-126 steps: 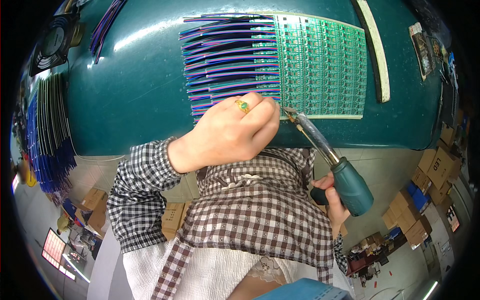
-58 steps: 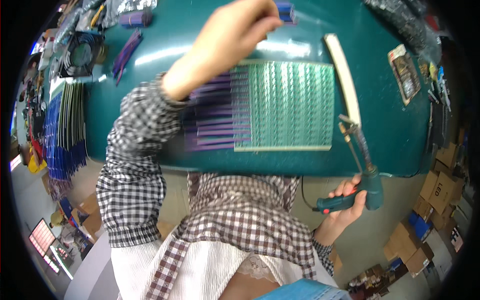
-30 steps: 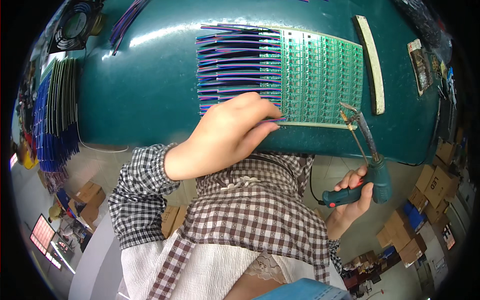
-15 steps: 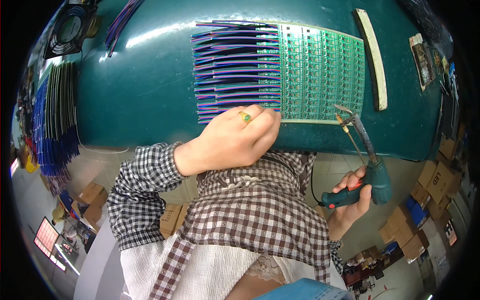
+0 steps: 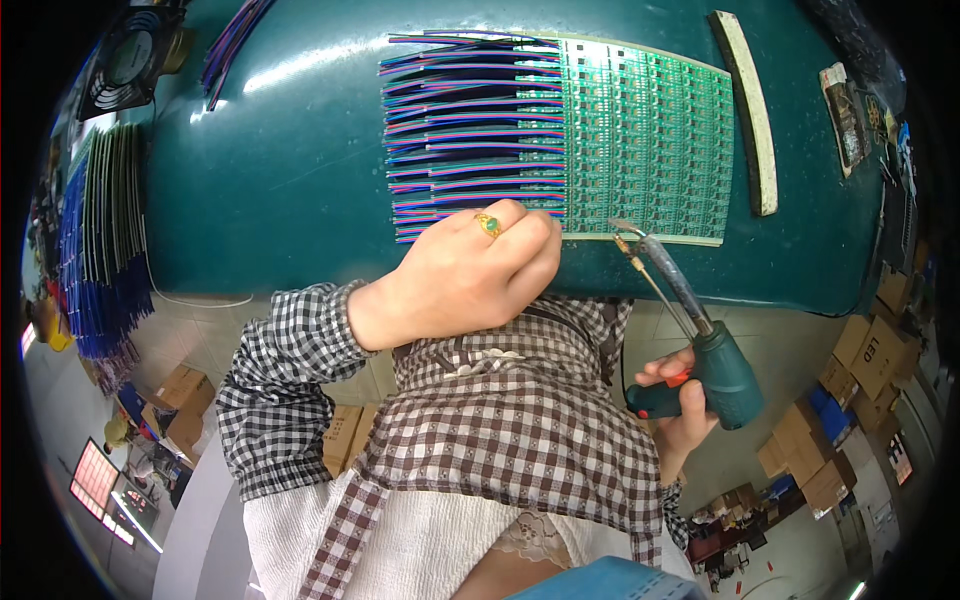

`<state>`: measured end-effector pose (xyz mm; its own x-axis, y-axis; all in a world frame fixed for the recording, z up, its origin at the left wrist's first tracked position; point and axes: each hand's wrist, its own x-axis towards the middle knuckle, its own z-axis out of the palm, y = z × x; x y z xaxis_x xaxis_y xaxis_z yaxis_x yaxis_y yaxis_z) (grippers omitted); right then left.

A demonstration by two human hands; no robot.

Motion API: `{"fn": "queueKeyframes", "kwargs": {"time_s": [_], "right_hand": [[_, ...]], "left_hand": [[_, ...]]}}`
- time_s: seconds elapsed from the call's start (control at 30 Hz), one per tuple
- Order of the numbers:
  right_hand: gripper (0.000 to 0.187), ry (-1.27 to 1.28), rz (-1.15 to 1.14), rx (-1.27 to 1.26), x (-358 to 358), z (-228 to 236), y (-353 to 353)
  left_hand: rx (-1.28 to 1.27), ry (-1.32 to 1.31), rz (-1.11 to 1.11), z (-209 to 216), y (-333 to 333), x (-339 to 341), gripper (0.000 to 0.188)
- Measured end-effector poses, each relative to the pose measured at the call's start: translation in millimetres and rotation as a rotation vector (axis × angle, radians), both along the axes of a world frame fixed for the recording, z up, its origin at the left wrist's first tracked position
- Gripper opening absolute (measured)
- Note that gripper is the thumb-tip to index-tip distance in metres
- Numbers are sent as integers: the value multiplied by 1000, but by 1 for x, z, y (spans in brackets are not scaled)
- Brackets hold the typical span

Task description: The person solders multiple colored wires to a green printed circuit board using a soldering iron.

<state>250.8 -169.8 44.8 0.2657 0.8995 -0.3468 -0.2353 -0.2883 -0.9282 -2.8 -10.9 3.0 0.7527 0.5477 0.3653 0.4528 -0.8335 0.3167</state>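
A green circuit board panel lies on the table, with rows of multicoloured ribbon wires running left from its left edge. My left hand, wearing a ring with a green stone, rests over the nearest wires at the panel's near left corner. Its fingers are curled closed; their tips and whatever they pinch are hidden under the hand. In my right hand is a dark green soldering gun with a red trigger. Its bent tip and thin solder feed tube are at the panel's near edge, right of my left hand.
A pale curved strip lies right of the panel. A stack of wired boards hangs at the table's left end, below a black fan. More wires lie at the back left. Cardboard boxes stand on the floor at right.
My right hand has moved the soldering gun left, bringing its tip along the panel's near edge closer to my left hand. The left hand has stayed nearly still.
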Motion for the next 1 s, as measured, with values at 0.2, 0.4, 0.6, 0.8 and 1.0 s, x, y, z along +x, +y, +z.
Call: {"fn": "queueKeyframes", "kwargs": {"time_s": [0.2, 0.4, 0.6, 0.8, 1.0], "right_hand": [[39, -82, 14, -38, -9, 3, -1], [24, -31, 4, -78, -14, 9, 1], [37, -100, -11, -88, -17, 6, 1], [38, -106, 15, -84, -16, 4, 0], [37, -126, 71, -55, -16, 3, 2]], "left_hand": [[-4, -25, -3, 0, 1, 1, 33], [-7, -39, -12, -1, 3, 1, 32], [-32, -33, -19, -1, 3, 1, 33], [-30, -65, -20, -2, 3, 2, 31], [-29, -58, -25, -1, 4, 2, 31]]}}
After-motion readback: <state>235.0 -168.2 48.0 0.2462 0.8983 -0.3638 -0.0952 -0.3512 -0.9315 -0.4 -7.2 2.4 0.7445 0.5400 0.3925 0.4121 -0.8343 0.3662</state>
